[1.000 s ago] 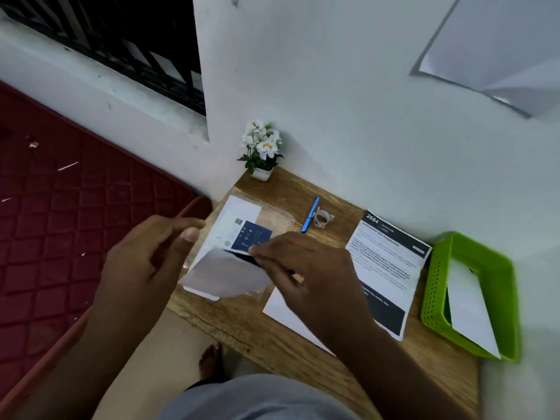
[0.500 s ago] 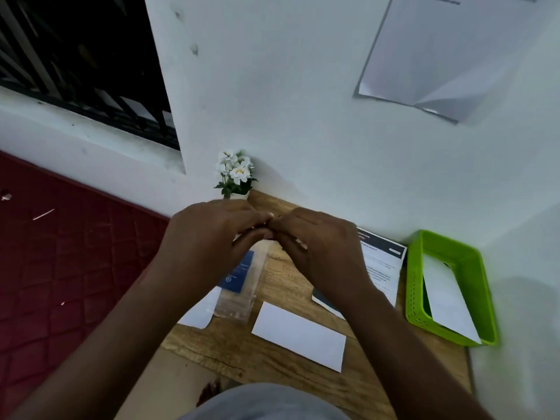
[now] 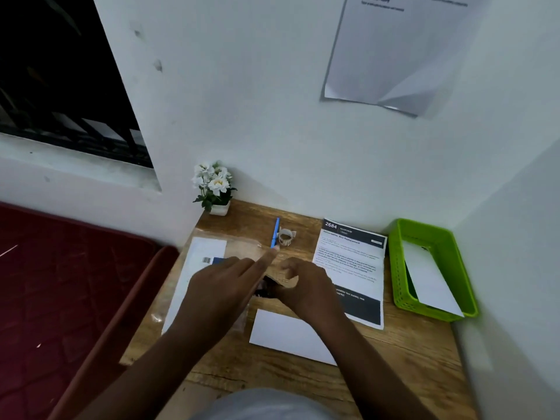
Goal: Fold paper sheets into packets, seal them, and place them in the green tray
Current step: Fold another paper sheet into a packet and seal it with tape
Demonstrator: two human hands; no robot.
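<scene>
Hands [image 3: 230, 286] lowered over table [image 3: 394, 359].

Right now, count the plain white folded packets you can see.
2. One folded packet lies on the table's near edge, below the hands; another packet leans inside the green tray. The hands may hide more.

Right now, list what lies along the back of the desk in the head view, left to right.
Flower pot → blue pen → tape roll → printed sheet → green tray, with a white packet inside.
</scene>
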